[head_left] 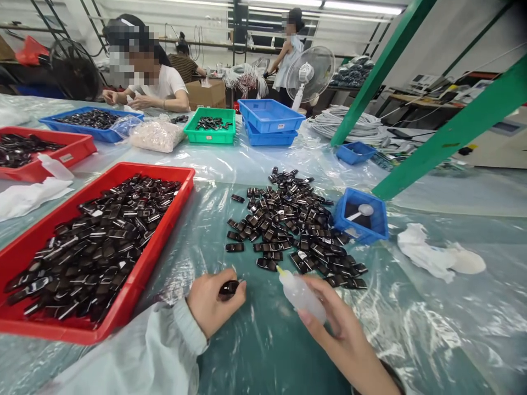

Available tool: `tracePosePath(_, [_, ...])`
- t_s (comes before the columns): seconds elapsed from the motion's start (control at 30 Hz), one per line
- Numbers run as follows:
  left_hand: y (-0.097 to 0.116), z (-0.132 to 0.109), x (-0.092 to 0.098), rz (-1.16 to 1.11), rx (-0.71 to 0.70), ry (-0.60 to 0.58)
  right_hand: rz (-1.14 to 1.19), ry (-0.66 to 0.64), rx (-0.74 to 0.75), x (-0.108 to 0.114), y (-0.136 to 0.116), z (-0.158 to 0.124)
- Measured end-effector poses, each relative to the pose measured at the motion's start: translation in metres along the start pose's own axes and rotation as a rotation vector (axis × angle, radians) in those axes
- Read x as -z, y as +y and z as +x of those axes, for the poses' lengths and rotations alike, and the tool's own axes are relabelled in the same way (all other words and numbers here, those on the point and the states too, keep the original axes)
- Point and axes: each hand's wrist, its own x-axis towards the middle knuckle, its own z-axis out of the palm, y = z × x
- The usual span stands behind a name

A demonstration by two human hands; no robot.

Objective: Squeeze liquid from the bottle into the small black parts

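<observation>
My left hand (212, 304) is closed around one small glossy black part (229, 288), low on the table in front of me. My right hand (335, 323) grips a small translucent squeeze bottle (300, 294) whose yellow tip points toward that part. Just beyond both hands lies a loose pile of the same black parts (294, 230) on the clear plastic sheet. A red tray (162, 241) full of black parts stands to the left of my left hand.
A small blue bin (376, 219) with a white-capped item sits right of the pile, white cloths (432, 255) beyond it. Green (209, 134), blue (269, 115) and red (76, 151) trays stand farther back. A person in white works at the far left; green beams (448, 134) slant at right.
</observation>
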Motion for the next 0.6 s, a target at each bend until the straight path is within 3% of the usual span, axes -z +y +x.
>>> tracePosePath(0.17, [0.006, -0.005, 0.011, -0.126, -0.195, -0.029, 0.075, 0.038, -0.112, -0.001, -0.005, -0.005])
tracePosePath(0.3, [0.009, -0.008, 0.016, -0.199, -0.306, -0.009, 0.206, 0.178, -0.218, -0.009, -0.019, -0.014])
tracePosePath(0.6, [0.005, -0.009, 0.011, -0.197, -0.414, 0.015, 0.163, 0.326, -0.216, -0.011, -0.028, -0.015])
